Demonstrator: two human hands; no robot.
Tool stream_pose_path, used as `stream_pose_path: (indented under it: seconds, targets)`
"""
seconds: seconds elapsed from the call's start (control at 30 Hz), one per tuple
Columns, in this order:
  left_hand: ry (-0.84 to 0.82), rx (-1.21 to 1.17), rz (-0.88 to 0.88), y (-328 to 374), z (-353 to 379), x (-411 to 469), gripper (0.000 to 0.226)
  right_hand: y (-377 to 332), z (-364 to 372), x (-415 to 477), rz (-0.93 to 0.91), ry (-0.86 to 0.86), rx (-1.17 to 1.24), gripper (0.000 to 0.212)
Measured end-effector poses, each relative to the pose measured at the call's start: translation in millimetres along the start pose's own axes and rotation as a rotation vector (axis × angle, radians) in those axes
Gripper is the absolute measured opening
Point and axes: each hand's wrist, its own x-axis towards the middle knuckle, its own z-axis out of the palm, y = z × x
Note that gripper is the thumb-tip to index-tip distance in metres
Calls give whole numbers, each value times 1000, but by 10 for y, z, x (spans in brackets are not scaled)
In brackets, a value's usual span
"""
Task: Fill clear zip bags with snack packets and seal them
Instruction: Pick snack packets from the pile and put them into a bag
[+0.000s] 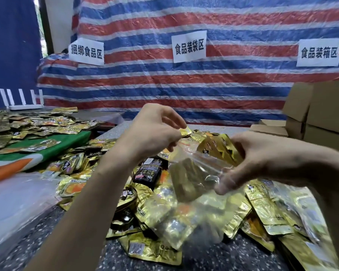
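A clear zip bag (194, 190) hangs in the air above the table, with gold snack packets showing inside it. My left hand (155, 133) pinches the bag's upper left rim, near its red zip line. My right hand (262, 159) grips a bundle of gold snack packets (221, 147) at the bag's open mouth, thumb low against the plastic. Below both hands lies a heap of loose gold packets (262, 212) and a few black packets (149, 173) on the speckled table (47, 241).
More gold packets cover a second table (27, 126) at the left, over a green and orange cloth (18, 159). A stack of clear bags (14, 196) lies at the near left. Cardboard boxes (321, 112) stand at the right. A striped tarp with paper signs hangs behind.
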Motion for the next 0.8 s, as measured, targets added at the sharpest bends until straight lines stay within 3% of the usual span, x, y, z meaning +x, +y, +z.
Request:
stream_pose_path:
  seconds: [0.13, 0.23, 0.47, 0.53, 0.67, 0.8]
  targets:
    - [83, -2, 78, 30, 17, -6, 17, 12, -86, -75, -13, -57, 89, 37]
    - [93, 110, -11, -6, 33, 27, 7, 21, -105, -56, 11, 41, 114, 43]
    - [-313, 209, -274, -61, 101, 23, 36, 14, -59, -13, 85, 141, 120, 33]
    - [-327, 199, -272, -80, 110, 34, 35, 13, -55, -25, 100, 133, 58, 39]
    - [-230, 162, -255, -61, 151, 30, 25, -18, -27, -38, 129, 142, -1, 78]
    - [-72, 25, -252, -5, 149, 14, 24, -37, -39, -42, 84, 208, 8, 87]
